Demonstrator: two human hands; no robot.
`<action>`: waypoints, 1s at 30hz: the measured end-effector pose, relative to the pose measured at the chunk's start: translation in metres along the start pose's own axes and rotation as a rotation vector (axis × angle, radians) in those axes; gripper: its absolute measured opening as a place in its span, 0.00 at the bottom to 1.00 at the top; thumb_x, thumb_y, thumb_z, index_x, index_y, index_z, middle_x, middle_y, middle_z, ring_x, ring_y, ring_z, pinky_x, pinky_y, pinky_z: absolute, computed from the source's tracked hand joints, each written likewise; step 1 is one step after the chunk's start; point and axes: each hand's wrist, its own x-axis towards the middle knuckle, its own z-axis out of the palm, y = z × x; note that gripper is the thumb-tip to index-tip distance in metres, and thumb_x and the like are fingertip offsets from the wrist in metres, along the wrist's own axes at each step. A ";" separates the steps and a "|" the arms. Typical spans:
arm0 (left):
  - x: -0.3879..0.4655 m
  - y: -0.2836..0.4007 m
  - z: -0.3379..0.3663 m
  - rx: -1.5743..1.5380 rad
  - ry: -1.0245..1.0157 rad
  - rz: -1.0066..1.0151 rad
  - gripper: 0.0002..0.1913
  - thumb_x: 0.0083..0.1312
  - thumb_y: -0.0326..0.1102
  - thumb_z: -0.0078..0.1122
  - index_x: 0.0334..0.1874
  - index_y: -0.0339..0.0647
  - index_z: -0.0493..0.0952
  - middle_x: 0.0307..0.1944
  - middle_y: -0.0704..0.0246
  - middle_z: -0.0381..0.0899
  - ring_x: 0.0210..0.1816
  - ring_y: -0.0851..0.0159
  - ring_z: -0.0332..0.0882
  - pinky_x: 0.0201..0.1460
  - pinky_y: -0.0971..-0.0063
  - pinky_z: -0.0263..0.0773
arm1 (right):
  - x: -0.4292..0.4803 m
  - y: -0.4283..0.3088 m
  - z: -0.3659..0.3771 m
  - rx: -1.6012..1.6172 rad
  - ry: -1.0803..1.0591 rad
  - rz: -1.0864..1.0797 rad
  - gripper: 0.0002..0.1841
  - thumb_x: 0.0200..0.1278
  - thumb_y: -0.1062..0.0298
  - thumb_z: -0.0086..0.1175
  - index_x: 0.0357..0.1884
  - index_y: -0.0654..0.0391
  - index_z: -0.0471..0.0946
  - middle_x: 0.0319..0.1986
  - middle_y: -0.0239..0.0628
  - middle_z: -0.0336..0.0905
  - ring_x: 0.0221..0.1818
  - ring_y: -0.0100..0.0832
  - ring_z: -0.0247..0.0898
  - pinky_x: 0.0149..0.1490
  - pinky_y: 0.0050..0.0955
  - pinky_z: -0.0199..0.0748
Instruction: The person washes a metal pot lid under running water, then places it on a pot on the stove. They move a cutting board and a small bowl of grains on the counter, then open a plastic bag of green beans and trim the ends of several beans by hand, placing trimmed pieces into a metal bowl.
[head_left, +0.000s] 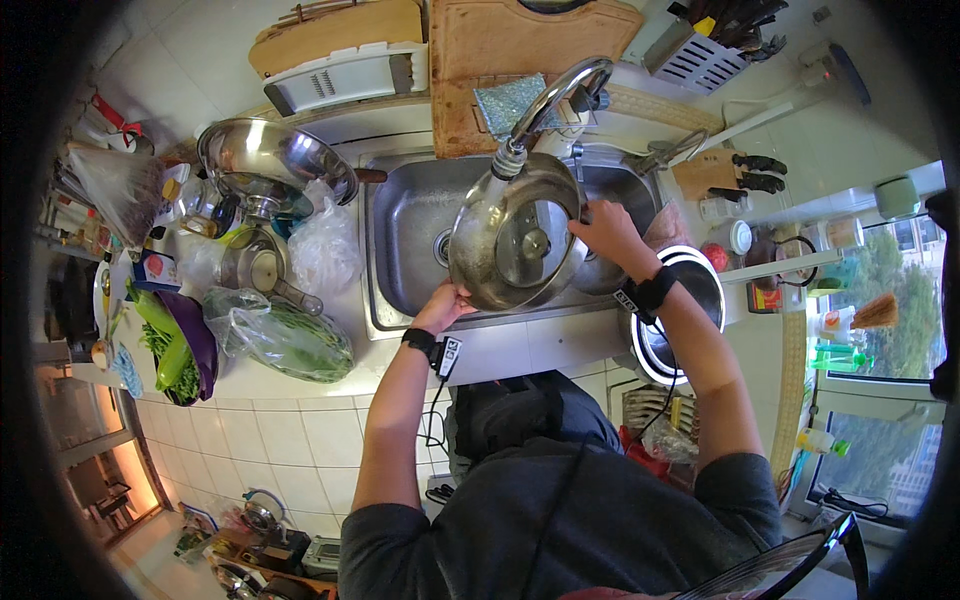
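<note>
A large round steel pot lid (472, 240) with a glass window and a central knob (535, 244) is held tilted over the steel double sink (409, 217). My left hand (444, 306) grips its lower left rim, with the fingers partly hidden beneath. My right hand (609, 234) holds the right edge, fingertips bent over the rim. Above the lid arches a chrome faucet (536, 112); what looks like water runs from its spout onto the lid's upper left. The lid hides much of the divider between the basins.
Left of the sink stand a steel wok (259, 150), a plastic bag (322, 244), bagged green vegetables (292, 341) and a purple bowl (196, 337) of greens. A steel pot (679, 315) sits by my right forearm. Cutting boards (487, 67) lean behind; knives (761, 180) stand at right.
</note>
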 end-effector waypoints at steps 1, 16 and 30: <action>-0.009 0.006 0.001 0.084 0.025 -0.032 0.07 0.59 0.23 0.42 0.39 0.34 0.66 0.38 0.59 0.72 0.34 0.57 0.77 0.41 0.58 0.78 | 0.003 0.000 -0.003 -0.047 -0.056 0.001 0.21 0.47 0.53 0.54 0.25 0.67 0.78 0.21 0.53 0.77 0.25 0.49 0.76 0.35 0.40 0.76; -0.112 0.132 0.050 1.113 0.280 -0.228 0.20 0.59 0.44 0.46 0.30 0.26 0.73 0.25 0.49 0.78 0.26 0.55 0.81 0.30 0.70 0.79 | -0.026 0.028 0.073 0.898 -0.892 0.486 0.22 0.49 0.62 0.48 0.34 0.79 0.73 0.31 0.56 0.79 0.31 0.41 0.79 0.36 0.26 0.80; -0.076 0.122 0.080 1.788 0.690 0.352 0.32 0.56 0.35 0.52 0.62 0.29 0.55 0.33 0.43 0.76 0.36 0.43 0.76 0.42 0.56 0.72 | -0.034 0.041 0.233 1.807 -0.552 0.698 0.08 0.53 0.75 0.50 0.36 0.64 0.69 0.33 0.46 0.73 0.40 0.47 0.73 0.47 0.46 0.73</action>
